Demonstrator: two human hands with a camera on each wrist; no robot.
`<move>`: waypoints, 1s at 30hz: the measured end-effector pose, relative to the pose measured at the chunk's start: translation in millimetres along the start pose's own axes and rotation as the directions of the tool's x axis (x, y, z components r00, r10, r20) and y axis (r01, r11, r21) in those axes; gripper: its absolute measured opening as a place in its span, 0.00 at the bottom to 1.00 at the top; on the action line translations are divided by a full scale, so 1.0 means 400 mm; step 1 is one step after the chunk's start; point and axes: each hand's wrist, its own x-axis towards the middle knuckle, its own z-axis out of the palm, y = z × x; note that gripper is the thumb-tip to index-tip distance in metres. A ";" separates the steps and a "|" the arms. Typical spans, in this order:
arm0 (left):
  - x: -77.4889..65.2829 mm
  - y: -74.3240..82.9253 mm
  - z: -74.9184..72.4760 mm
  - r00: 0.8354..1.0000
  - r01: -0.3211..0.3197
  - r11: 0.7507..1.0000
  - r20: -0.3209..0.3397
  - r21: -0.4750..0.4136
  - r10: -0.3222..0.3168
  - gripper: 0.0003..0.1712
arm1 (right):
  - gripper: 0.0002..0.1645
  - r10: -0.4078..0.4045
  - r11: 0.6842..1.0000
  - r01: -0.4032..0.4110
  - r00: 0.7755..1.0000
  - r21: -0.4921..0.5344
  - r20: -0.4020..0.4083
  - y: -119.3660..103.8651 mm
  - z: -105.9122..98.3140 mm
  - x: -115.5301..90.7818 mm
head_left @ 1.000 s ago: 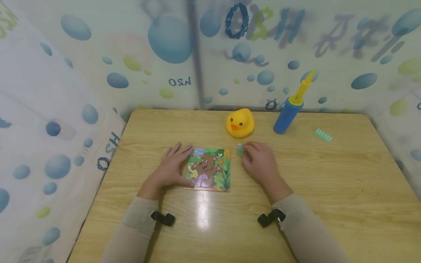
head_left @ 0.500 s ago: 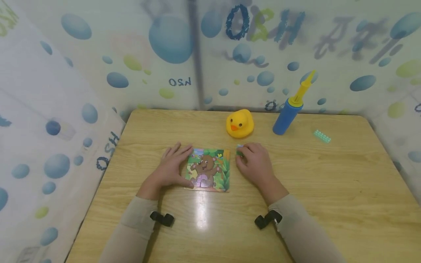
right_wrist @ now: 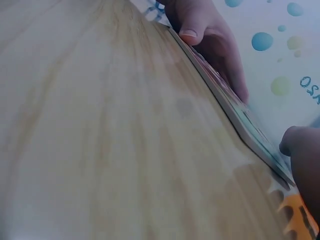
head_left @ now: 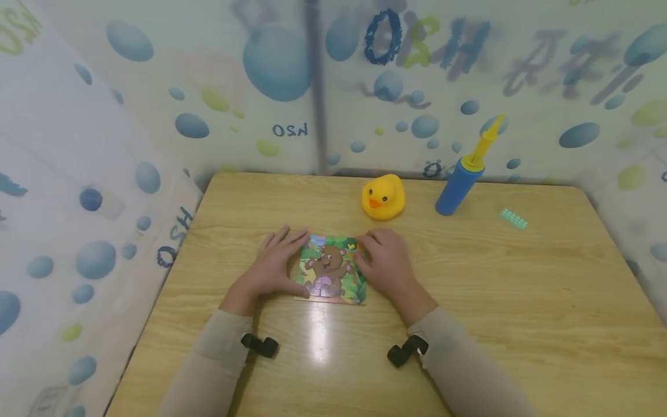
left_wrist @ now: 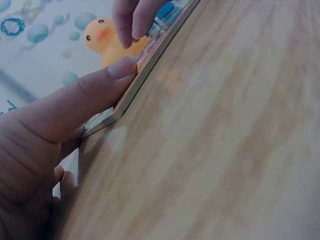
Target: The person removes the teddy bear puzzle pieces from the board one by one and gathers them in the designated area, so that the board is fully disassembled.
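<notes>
A square jigsaw puzzle (head_left: 329, 267) with a brown bear among green plants lies flat on the wooden table. My left hand (head_left: 273, 266) spreads along its left side, fingertips by the upper left corner. The thumb (left_wrist: 97, 95) rests on the board near its lower left corner. At the upper right corner is my right hand (head_left: 387, 260), thumb and fingers bent together over the board's edge. The small jigsaw piece it pinched in the earlier frames is hidden by those fingers now. In the right wrist view the puzzle's edge (right_wrist: 232, 117) runs between both hands.
Behind the puzzle sits a yellow rubber duck (head_left: 384, 198). A blue hand pump (head_left: 458, 188) with a yellow top stands to its right, and a mint-green toy brick (head_left: 513, 219) lies farther right. A bubble-patterned wall (head_left: 219, 150) borders the table (head_left: 521, 301).
My right hand has moved left, bringing the jigsaw piece from beside the board to its upper right corner. The left hand has stayed at the left side.
</notes>
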 end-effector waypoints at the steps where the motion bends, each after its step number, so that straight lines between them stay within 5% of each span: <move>1: 0.000 0.001 0.000 1.000 -0.004 1.000 -0.003 0.000 0.004 0.81 | 0.19 0.001 1.000 -0.001 1.000 -0.005 0.007 -0.006 0.003 0.002; 8: 0.006 -0.001 0.005 1.000 -0.001 1.000 0.004 -0.006 0.001 0.81 | 0.18 -0.022 1.000 0.022 0.999 -0.001 0.025 -0.039 0.031 0.021; 17: 0.006 0.000 0.000 1.000 0.021 1.000 0.012 -0.002 -0.021 0.82 | 0.22 -0.019 0.999 0.022 0.998 0.043 -0.053 -0.064 0.073 0.052; 30: 0.001 0.000 0.000 0.999 0.032 0.999 0.019 0.001 -0.032 0.82 | 0.27 0.131 0.989 -0.138 0.984 0.054 0.120 -0.080 0.068 0.057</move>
